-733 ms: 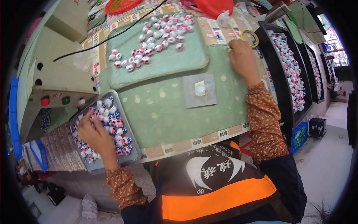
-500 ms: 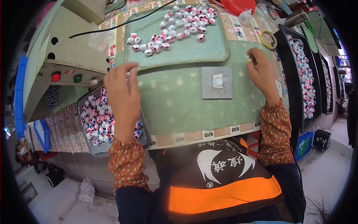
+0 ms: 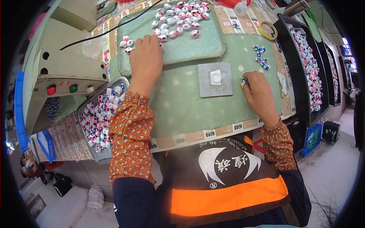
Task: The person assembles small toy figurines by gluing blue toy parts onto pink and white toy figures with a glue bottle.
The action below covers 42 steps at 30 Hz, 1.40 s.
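My left hand (image 3: pixel 146 62) reaches over the pale teal tray (image 3: pixel 194 47), its fingers together and bent down among small rounded white-and-pink plastic pieces (image 3: pixel 178 17). Its fingertips are hidden, so what they pinch does not show. On the green cloth (image 3: pixel 182 110), my right hand (image 3: pixel 261 93) pinches a small blue-and-yellow piece (image 3: pixel 243 82) between thumb and forefinger. Between the hands lies a square grey plate (image 3: pixel 205 88) with a round clear-white disc (image 3: pixel 216 78) on a pale pad at its middle. Beyond my right hand are several small blue-and-white pieces (image 3: pixel 261 60).
At left stands a cream machine housing (image 3: pixel 72 70) with buttons, a black cable (image 3: pixel 102 35) running past it. A grey bin (image 3: pixel 122 80) of coloured pieces sits below. Black trays (image 3: pixel 294 64) of similar pieces line the right side, near a yellow tape ring (image 3: pixel 268 30).
My left hand has moved from above the grey bin onto the pieces on the teal tray. My right hand has come nearer, uncovering the small blue-and-white pieces. The view has shifted slightly.
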{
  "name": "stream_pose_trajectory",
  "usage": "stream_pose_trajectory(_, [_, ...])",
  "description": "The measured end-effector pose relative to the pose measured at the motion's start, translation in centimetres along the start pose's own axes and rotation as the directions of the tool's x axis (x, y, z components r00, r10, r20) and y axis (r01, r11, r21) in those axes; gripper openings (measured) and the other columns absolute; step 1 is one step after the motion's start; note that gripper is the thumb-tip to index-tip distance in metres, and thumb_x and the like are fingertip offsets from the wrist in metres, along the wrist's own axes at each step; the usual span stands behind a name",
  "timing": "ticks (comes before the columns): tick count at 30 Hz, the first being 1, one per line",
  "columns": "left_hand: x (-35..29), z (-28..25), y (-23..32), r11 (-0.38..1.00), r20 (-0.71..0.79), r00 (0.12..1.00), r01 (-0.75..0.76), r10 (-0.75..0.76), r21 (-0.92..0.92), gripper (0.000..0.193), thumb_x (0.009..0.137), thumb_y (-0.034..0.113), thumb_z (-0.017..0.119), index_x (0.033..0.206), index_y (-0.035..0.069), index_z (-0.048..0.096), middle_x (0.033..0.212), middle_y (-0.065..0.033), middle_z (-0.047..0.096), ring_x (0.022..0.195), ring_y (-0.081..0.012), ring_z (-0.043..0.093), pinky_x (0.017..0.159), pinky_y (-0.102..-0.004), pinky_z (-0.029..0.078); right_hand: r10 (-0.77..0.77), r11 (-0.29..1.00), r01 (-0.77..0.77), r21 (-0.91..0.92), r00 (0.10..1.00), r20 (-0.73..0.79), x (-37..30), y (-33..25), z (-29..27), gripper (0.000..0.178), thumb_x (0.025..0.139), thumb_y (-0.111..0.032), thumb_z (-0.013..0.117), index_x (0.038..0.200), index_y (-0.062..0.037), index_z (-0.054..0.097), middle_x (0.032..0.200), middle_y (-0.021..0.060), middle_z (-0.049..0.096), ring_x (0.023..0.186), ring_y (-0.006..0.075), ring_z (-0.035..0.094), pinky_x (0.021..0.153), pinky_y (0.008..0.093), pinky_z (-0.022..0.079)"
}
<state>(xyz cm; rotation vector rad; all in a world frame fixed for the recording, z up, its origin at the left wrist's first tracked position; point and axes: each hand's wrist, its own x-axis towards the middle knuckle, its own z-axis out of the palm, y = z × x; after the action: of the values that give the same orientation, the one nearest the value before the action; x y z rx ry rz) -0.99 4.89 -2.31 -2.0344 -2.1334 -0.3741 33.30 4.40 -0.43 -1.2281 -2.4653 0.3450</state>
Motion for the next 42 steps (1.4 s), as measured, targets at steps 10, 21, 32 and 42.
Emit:
stream_pose_trajectory(10, [-2.4,-0.9,-0.2,0.996,-0.083,0.996,0.006,-0.014,-0.091,0.02,0.096,0.025,0.063,0.104,0.007,0.057,0.103,-0.01,0.063,0.097,-0.0296,0.061,0.078,-0.0437,0.052,-0.048,0.995,0.049,0.087,0.999,-0.013,0.2,0.9,0.1,0.022,0.081,0.001,0.066,0.103,-0.002,0.062,0.092,0.0144,0.057,0.089,0.0347,0.057,0.077,0.0438,0.047])
stream_pose_trajectory(21, [-7.6,-7.1,4.9,-0.154,0.357,0.91,0.33,-0.211,-0.931,0.019,0.101,0.017,0.058,0.117,0.008,0.053,0.099,0.0003,0.053,0.086,-0.0062,0.051,0.067,-0.0206,0.045,-0.059,0.995,0.064,0.072,0.995,-0.076,0.2,0.8,0.3,0.02,0.08,0.001,0.065,0.099,-0.0039,0.061,0.086,0.013,0.058,0.084,0.0331,0.059,0.072,0.0439,0.048])
stream_pose_trajectory(32, [-12.9,-4.9,9.4,-0.55,0.62,0.779,0.48,-0.091,-0.684,0.039,0.104,0.024,0.054,0.134,-0.002,0.053,0.106,-0.001,0.06,0.09,-0.0086,0.057,0.069,-0.0217,0.049,0.139,0.86,-0.158,0.485,0.987,0.075,2.1,-2.1,0.1,0.015,0.087,-0.001,0.063,0.102,0.0005,0.063,0.09,0.015,0.064,0.079,0.0311,0.063,0.07,0.0362,0.05])
stream_pose_trajectory(42, [-14.4,-3.7,11.2,-0.642,0.64,0.766,0.461,-0.061,-0.613,0.038,0.107,0.028,0.047,0.138,0.005,0.048,0.095,-0.0009,0.054,0.081,-0.0074,0.054,0.065,-0.0218,0.051,-0.214,0.958,0.214,0.19,0.977,-0.019,3.6,-3.8,2.5,0.016,0.082,0.003,0.06,0.097,-0.0022,0.062,0.088,0.0145,0.058,0.087,0.0356,0.056,0.075,0.0446,0.046])
